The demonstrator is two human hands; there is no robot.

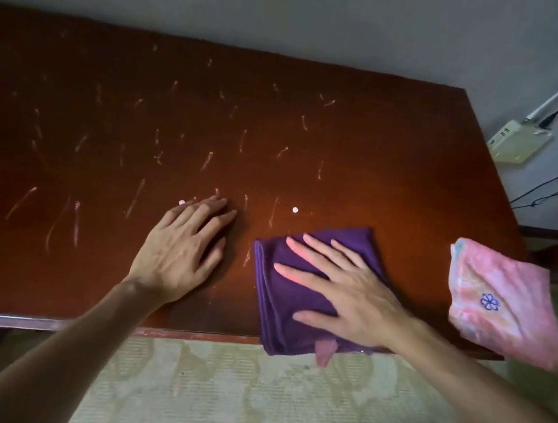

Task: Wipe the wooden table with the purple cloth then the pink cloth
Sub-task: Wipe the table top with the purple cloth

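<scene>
Wooden table [315, 118], dark red-brown and streaked with pale smears and a few white dots, filled most of the view. Purple cloth [282, 301], folded to a soft pad, lay at the near edge toward the right, its lower end hanging over that edge. It looked light and limp, likely to bunch unless pressed flat through its middle. Pink cloth [505, 300], folded too, with a small flower mark, lay at the near right corner, partly overhanging. Right hand [348, 287] pressed flat on the purple cloth, fingers spread wide. Left hand [184, 246] rested flat on bare wood beside it, holding nothing.
</scene>
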